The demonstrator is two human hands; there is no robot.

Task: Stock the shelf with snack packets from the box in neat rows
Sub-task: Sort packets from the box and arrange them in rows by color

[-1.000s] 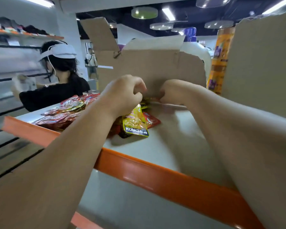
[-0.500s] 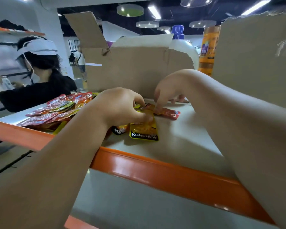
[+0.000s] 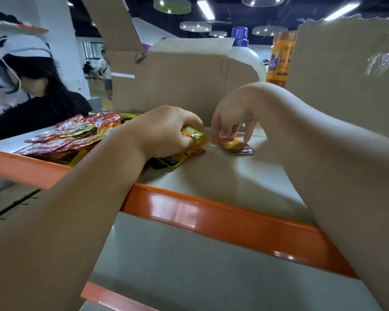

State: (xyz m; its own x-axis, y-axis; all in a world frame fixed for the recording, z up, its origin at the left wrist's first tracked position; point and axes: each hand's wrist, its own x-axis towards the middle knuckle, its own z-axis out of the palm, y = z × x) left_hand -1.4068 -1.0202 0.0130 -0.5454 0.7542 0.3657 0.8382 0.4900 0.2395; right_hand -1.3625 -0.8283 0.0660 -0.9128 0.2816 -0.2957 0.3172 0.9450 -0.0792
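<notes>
Moved right, away from yellow packet [image 3: 194,140]: small packet [image 3: 236,146], pinched between fingertips of right hand [image 3: 231,113].
Left hand [image 3: 164,131] gripping yellow packet on shelf [image 3: 234,182]; open room toward orange edge [image 3: 211,213] in front, box [image 3: 177,81] wall close behind.

Bare left grip [image 3: 166,133], bare right grip [image 3: 231,113], smooth bare forearms [image 3: 76,209]

Hands: two — left hand [image 3: 164,133], right hand [image 3: 231,113]. Cardboard boxes [image 3: 177,86]: two. Bottles [image 3: 281,57]: two; snack packets [image 3: 65,138] — too heaped to count.
</notes>
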